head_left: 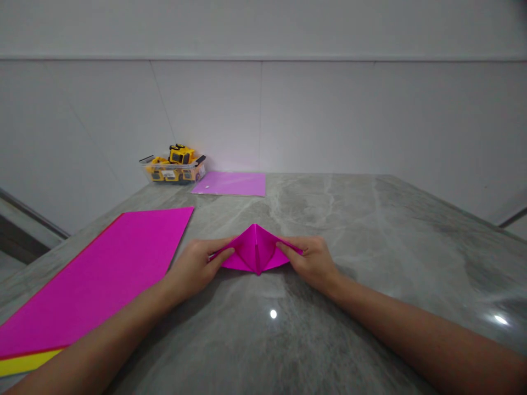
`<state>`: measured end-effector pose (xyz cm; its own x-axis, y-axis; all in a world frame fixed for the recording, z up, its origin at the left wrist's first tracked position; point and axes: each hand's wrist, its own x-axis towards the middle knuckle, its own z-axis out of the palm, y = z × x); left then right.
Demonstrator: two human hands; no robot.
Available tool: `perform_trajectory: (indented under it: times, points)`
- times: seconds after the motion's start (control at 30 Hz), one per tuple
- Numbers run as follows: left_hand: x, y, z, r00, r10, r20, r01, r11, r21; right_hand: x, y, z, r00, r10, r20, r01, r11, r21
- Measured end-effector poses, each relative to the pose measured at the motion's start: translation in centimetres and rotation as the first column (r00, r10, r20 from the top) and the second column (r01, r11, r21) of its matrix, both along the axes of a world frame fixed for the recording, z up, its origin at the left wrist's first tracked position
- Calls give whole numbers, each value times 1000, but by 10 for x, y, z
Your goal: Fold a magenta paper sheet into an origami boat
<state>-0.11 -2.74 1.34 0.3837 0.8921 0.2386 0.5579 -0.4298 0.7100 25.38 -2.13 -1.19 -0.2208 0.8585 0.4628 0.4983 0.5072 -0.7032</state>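
Between my two hands is a folded magenta paper (257, 249), with a peak at the top and an upright ridge down its middle. My left hand (201, 262) pinches its left side, thumb on the near face and fingers behind. On the other side, my right hand (312, 259) grips the right edge in the same way. The fingers behind the paper are partly hidden. To the left of my left hand lies a stack of large coloured sheets (111, 269), magenta on top, with red and yellow edges showing beneath.
A clear plastic box (171, 171) holding yellow toy trucks (181, 155) stands at the far left, near the wall. Beside it lies a flat lilac sheet or pack (234, 184). The grey marbled table (370, 247) reaches back to a white panelled wall (321, 115).
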Motion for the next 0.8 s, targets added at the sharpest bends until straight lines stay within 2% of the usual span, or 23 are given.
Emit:
perform_trajectory:
  times: [0.1,0.23,0.43,0.57,0.63,0.7,0.8]
  points:
    - [1,-2,-1,992,53,-117,-43,995,87,2,-1,2,996,-12,93,3,995,99]
    - [2,-2,-5,981,91,-170,-73,991,109,4,-1,3,984,-56,172,31,989,144]
    - [1,1,-11,988,118,-95,-109,990,90,9,-1,-1,967,-87,238,44,982,182]
    - [6,-3,-8,994,107,-7,-106,992,67,12,2,-3,968,-100,230,35,962,271]
    - [9,-5,-6,990,68,127,-65,997,-30,12,3,-3,962,-128,241,47,947,317]
    - [12,-8,-5,946,32,323,35,979,-200,10,4,-1,959,-147,241,55,935,351]
    - [18,-13,-6,805,58,591,257,863,-436,4,2,3,976,-117,184,32,911,410]
